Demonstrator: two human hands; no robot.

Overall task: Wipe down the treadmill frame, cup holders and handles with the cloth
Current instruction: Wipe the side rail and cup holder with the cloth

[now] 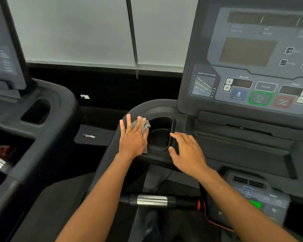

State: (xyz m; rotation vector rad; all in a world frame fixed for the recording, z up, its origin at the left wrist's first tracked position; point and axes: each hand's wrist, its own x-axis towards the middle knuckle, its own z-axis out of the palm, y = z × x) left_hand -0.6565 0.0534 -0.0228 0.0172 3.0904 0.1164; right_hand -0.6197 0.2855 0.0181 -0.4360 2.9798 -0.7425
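My left hand point(132, 137) lies flat on a grey cloth point(144, 124), pressing it onto the dark treadmill frame point(112, 147) at the left rim of the cup holder point(160, 132). Most of the cloth is hidden under my palm; a bunched part sticks out past my fingertips. My right hand point(187, 152) hovers with spread fingers just right of the cup holder, over the frame's inner rim, holding nothing. A handle bar point(152, 200) with a chrome sensor band runs across below my arms.
The console panel point(255, 67) with display and buttons rises at the right. A lower keypad point(259, 201) and a red cord point(212, 219) sit at lower right. A second treadmill point(42, 116) with its own cup holder stands at the left. Window blinds point(94, 32) hang behind.
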